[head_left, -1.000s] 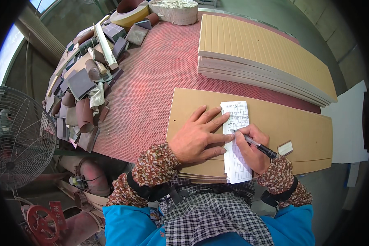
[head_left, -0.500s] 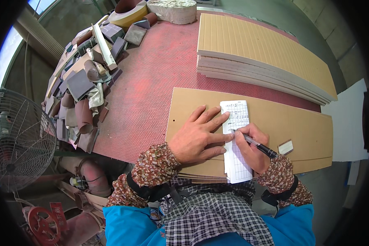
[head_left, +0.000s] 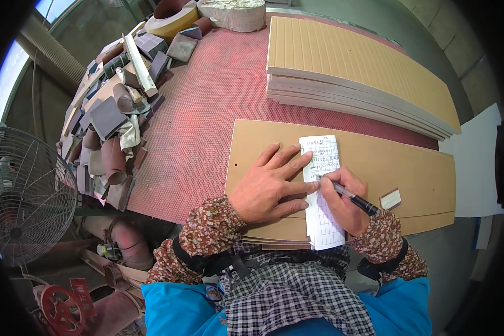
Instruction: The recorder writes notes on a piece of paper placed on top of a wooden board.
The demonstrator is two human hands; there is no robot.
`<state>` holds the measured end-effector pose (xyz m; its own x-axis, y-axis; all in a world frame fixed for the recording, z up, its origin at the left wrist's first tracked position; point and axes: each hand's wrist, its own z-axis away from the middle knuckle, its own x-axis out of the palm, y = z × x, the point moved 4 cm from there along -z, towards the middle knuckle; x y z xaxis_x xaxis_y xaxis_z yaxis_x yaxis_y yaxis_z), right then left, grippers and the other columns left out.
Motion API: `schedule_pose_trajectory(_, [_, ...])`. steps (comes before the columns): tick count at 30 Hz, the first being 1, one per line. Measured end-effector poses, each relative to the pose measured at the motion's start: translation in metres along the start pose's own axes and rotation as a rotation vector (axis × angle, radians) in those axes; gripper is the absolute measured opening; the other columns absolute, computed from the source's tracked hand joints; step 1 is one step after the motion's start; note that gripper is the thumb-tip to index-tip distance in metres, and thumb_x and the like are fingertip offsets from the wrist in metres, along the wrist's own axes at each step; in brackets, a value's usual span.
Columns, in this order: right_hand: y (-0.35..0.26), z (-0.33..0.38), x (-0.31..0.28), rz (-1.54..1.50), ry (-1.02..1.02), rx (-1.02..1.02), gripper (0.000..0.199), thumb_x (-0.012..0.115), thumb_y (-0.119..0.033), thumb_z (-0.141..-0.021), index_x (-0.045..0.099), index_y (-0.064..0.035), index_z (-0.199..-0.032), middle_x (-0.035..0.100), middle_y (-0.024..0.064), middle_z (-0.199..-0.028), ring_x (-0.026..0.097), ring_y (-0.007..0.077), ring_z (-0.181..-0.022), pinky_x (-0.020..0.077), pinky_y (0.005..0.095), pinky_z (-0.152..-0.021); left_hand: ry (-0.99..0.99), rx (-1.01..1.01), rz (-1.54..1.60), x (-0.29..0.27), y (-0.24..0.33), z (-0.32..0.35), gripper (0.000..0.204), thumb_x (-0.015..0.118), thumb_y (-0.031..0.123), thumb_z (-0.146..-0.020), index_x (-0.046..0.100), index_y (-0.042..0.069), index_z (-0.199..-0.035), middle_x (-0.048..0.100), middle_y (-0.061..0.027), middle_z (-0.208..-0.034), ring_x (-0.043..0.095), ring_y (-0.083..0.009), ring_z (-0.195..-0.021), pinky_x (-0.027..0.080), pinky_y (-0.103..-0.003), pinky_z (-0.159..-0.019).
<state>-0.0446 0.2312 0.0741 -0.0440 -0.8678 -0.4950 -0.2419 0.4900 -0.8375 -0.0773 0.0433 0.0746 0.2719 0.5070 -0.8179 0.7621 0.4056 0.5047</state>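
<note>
My left hand lies flat with its fingers spread on a brown panel, the fingertips resting on the left edge of a narrow folded paper. That white sheet has a printed grid, with handwriting over its upper half. In my right hand is a pen with a clear barrel and black grip, its tip touching the paper near the middle. A small whitish block with a brown edge sits on the panel to the right of my right hand.
Grooved tan panels are stacked at the far right of the red-meshed table. Sanding blocks and rolled abrasive sheets heap along the left. A caged fan stands at the left, above a red handwheel. Tape-like rolls lie at the back.
The view has shifted very slightly. Both hands keep almost the same place, and the pen tip stays on the same part of the paper.
</note>
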Motion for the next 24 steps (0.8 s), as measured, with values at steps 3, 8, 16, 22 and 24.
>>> schedule_pose_trajectory(3, [0.0001,-0.0001,-0.0003,0.006,0.002,0.000,0.010,0.066,-0.006,-0.092,0.062,0.0024,-0.089,0.064,0.0089,-0.068,0.062,0.0117,-0.058,0.0488,0.0286,-0.053,-0.005,-0.004,-0.006,0.0002,-0.0003,0.0003,0.041,0.071,0.039,-0.087,0.071,0.022,-0.124,0.045,-0.0155,-0.153,0.036,-0.0389,-0.143,0.023,-0.059,-0.118])
schedule_pose_trajectory(8, [-0.0013,0.0004,-0.0009,0.000,-0.003,0.000,0.010,0.066,-0.006,-0.092,0.062,0.0025,-0.088,0.064,0.0087,-0.068,0.061,0.0116,-0.058,0.0486,0.0285,-0.053,-0.001,-0.002,-0.007,0.0002,-0.0004,-0.0001,0.040,0.071,0.039,-0.087,0.072,0.022,-0.123,0.045,-0.0154,-0.153,0.036,-0.0387,-0.144,0.023,-0.059,-0.119])
schedule_pose_trajectory(16, [-0.0007,0.0002,-0.0005,-0.022,-0.023,-0.003,0.011,0.066,-0.007,-0.093,0.062,0.0023,-0.088,0.064,0.0081,-0.068,0.061,0.0110,-0.058,0.0483,0.0285,-0.052,-0.008,-0.002,-0.004,-0.0001,-0.0006,-0.0001,0.041,0.071,0.040,-0.087,0.072,0.021,-0.123,0.044,-0.0155,-0.153,0.036,-0.0388,-0.144,0.023,-0.059,-0.118])
schedule_pose_trajectory(22, [-0.0015,0.0007,-0.0010,-0.021,-0.016,0.004,0.011,0.066,-0.007,-0.093,0.062,0.0020,-0.087,0.064,0.0077,-0.068,0.061,0.0109,-0.058,0.0483,0.0282,-0.053,-0.014,0.000,-0.012,0.0006,-0.0009,-0.0004,0.042,0.071,0.041,-0.087,0.071,0.022,-0.125,0.044,-0.0155,-0.154,0.035,-0.0391,-0.144,0.023,-0.059,-0.118])
schedule_pose_trajectory(24, [-0.0013,0.0009,-0.0013,-0.015,-0.012,0.005,0.011,0.066,-0.007,-0.093,0.062,0.0020,-0.088,0.064,0.0075,-0.068,0.061,0.0106,-0.058,0.0484,0.0281,-0.053,-0.017,0.000,-0.023,0.0008,-0.0011,-0.0004,0.042,0.071,0.042,-0.088,0.070,0.023,-0.126,0.044,-0.0153,-0.154,0.035,-0.0390,-0.144,0.023,-0.059,-0.118])
